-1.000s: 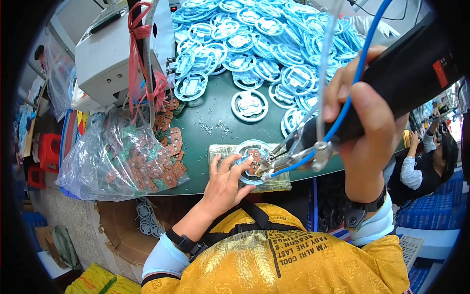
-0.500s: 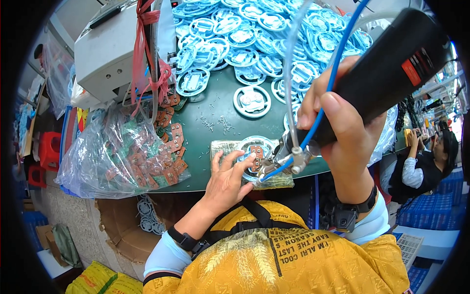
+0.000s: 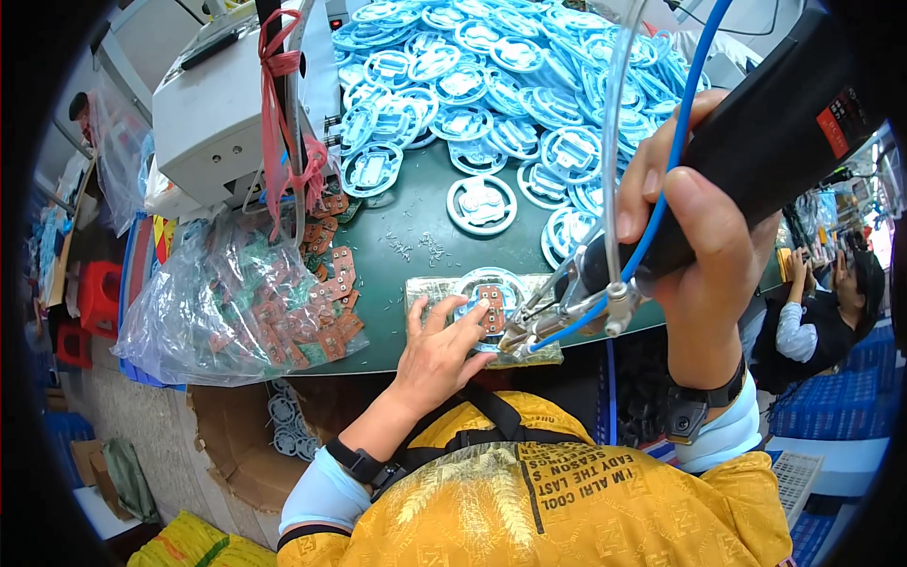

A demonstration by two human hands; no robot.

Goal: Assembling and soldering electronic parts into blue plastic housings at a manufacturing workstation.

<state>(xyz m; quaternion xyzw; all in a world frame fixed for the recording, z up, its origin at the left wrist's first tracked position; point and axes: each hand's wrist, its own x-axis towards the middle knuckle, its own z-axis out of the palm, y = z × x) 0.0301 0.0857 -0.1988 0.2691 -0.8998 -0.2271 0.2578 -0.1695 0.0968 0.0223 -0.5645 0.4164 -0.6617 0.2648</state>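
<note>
"Two hands of ours are at work: where does the light-blue ring (image 3: 491, 272) lie from them?"

"On the yellowish block (image 3: 435, 285), right under our left hand (image 3: 439, 345) and well down-left of our right hand (image 3: 704, 231). Our left is nearer: loosely spread, unclenched, index fingertip at the red-brown board (image 3: 490, 317) inside the ring."

"And our right?"

"Wrapped round the black driver (image 3: 756, 137), which slants down leftward to its metal nose (image 3: 515, 340) at the ring's lower right."

"How does the board run?"

"Lengthwise away from us, across that slant. Whether the nose touches it, we cannot tell."
</note>
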